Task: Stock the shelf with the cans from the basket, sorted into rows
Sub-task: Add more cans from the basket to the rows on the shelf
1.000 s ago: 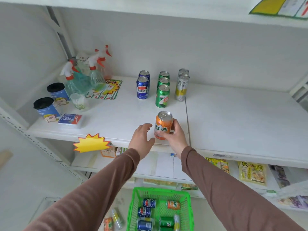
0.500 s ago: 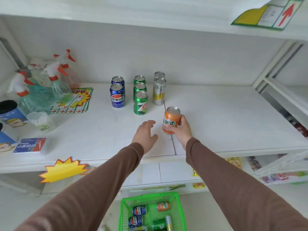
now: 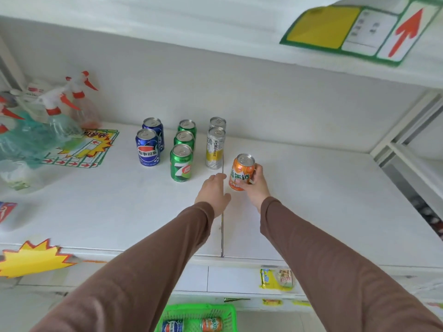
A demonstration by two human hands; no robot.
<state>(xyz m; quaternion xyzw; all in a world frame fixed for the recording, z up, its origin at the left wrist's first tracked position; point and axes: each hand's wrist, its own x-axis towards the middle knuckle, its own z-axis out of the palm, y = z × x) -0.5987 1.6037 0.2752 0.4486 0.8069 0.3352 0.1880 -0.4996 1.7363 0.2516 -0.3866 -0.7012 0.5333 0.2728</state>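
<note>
My right hand [image 3: 256, 188] grips an upright orange can [image 3: 241, 172] over the white shelf [image 3: 323, 200], just right of the seam and in front-right of the silver-yellow cans. My left hand [image 3: 212, 194] hovers empty beside it, fingers apart. Three rows stand further back: two blue cans [image 3: 147, 147], three green cans [image 3: 181, 162] and two tall silver-yellow cans [image 3: 215, 148]. The green basket [image 3: 230, 312] sits on the floor at the bottom edge, holding a blue and an orange can; most of it is cut off.
Spray bottles [image 3: 57, 116] and printed arrow signs [image 3: 79, 149] fill the shelf's left end. A yellow starburst tag [image 3: 31, 258] hangs on the front edge. Snack packets [image 3: 276, 277] lie on the lower shelf. Another shelf with a green-framed sign [image 3: 359, 29] is overhead.
My right hand has carried the orange can from the shelf's front edge further back and to the right, toward the rows. My left hand followed alongside. The view has shifted rightward.
</note>
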